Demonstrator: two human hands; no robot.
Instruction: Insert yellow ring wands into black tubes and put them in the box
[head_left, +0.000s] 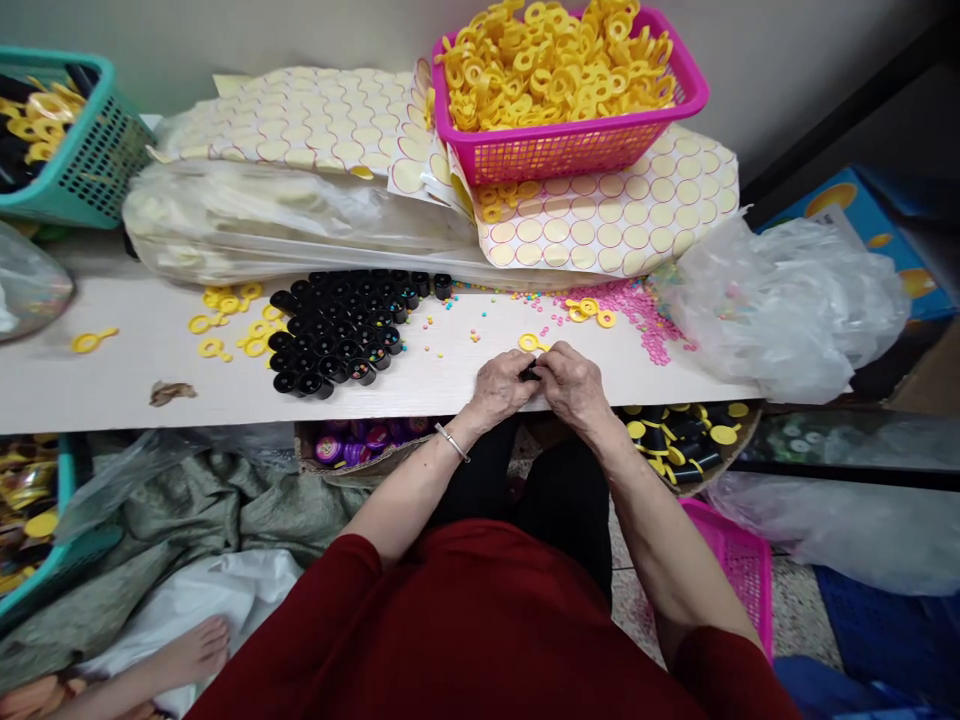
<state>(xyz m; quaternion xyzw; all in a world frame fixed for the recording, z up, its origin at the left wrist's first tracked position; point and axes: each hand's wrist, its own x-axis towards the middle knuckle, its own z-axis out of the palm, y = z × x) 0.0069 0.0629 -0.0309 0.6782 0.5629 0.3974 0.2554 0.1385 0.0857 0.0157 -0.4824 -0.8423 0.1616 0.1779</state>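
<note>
At the front edge of the white table (420, 390), my left hand (501, 388) and my right hand (574, 382) meet, fingers closed around a small black cup (529, 371). Most of that cup is hidden by the fingers. Just beyond my fingertips lies a yellow ring with a short handle (528, 342); whether it touches the hands I cannot tell. To the left stand rows of small black cups (337, 330), some with coloured beads inside. Loose coloured beads (474, 336) are scattered between them and my hands.
Pink beads (645, 310) and a plastic bag (810, 300) lie to the right. A pink basket of yellow rings (570, 150) rests on sticker sheets (600, 225) behind. More yellow rings (255, 330) lie left. Below the table are boxes of black-and-yellow pieces (686, 435) and purple pieces (360, 440).
</note>
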